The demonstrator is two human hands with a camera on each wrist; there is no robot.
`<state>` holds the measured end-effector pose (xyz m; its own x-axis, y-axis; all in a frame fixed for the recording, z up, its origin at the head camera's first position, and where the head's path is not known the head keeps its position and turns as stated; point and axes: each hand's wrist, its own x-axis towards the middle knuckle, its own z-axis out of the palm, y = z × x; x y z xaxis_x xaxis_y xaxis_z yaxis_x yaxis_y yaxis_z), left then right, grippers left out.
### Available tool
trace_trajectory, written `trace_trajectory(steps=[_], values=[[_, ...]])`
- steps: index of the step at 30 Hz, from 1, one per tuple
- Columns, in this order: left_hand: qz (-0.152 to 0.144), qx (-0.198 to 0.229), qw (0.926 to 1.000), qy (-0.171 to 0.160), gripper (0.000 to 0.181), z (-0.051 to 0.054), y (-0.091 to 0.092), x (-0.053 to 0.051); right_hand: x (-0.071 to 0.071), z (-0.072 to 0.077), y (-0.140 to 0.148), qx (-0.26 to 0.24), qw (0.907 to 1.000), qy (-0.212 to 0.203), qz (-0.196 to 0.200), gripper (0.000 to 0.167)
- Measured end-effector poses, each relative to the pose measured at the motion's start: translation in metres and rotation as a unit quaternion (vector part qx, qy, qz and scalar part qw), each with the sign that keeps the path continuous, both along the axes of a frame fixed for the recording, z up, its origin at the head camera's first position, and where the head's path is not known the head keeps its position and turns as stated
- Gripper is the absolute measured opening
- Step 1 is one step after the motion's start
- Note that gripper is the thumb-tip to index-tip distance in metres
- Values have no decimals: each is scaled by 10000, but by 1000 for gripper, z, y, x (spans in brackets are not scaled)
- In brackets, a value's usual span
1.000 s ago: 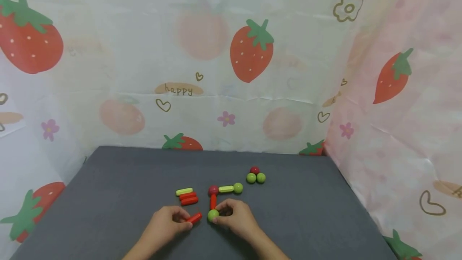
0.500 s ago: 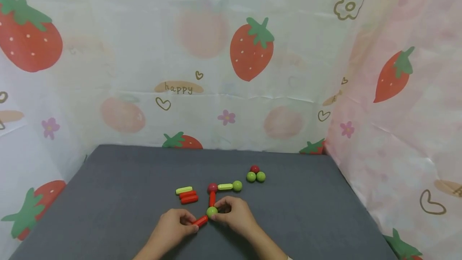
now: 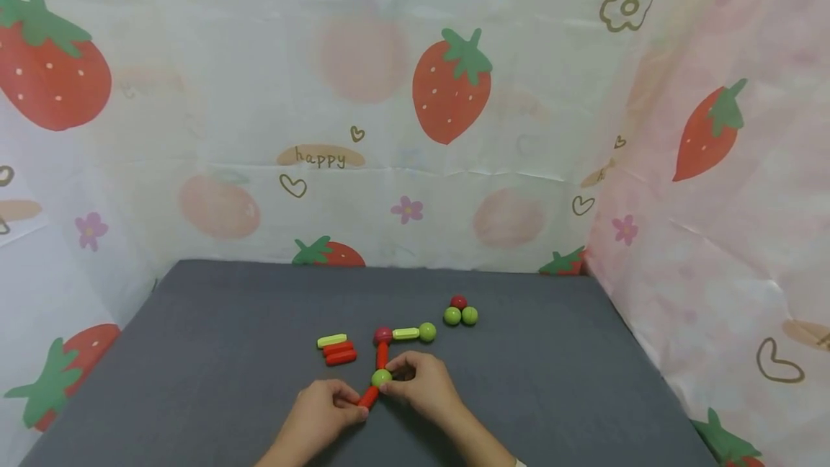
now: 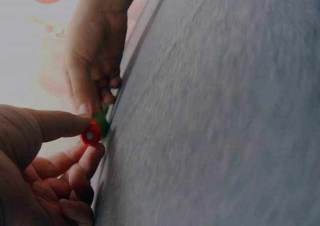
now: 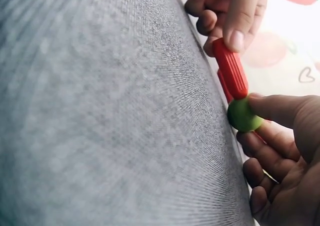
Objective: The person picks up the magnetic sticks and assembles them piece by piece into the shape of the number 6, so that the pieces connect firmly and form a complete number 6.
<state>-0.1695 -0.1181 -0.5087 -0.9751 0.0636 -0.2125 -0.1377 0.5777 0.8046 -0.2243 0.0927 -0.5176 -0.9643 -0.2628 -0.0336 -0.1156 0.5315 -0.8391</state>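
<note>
My left hand [image 3: 320, 413] pinches a red rod [image 3: 368, 398] between thumb and fingers. The rod's far end meets a green ball [image 3: 381, 378], which my right hand [image 3: 428, 388] pinches. From that ball a second red rod [image 3: 382, 356] runs back to a dark red ball [image 3: 383, 336]. A yellow-green rod [image 3: 405, 334] joins the red ball to another green ball [image 3: 427, 331]. In the right wrist view the held red rod [image 5: 231, 68] looks ribbed and touches the green ball [image 5: 244, 115]. A pale dot shows on the rod's near end [image 4: 90, 137] in the left wrist view.
Left of the joined pieces lie a yellow-green rod [image 3: 332, 341] and two red rods [image 3: 340, 357]. A loose red ball [image 3: 458, 302] and two green balls [image 3: 452, 316] sit together at the back right. Strawberry-print cloth [image 3: 415, 200] surrounds the grey table [image 3: 551, 380].
My left hand has moved right, bringing the red rod from apart to touching the green ball. The rod now slants more steeply. My right hand stays nearly still on the ball.
</note>
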Motion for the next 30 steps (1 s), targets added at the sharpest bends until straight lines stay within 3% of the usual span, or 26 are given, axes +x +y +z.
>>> trace_trajectory(steps=[12, 22, 30], values=[[-51, 187, 9997, -170, 18, -2, 13, 0, -1, -2, 3, -143, 9998, 73, 79, 22], [94, 176, 9994, -283, 22, -1, 32, 4, 2, -3, -1, -246, 9997, 82, -50, 22], [241, 85, 9996, -92, 21, -2, 33, 3, 0, -3, -2, -350, 9993, 134, 20, 22]])
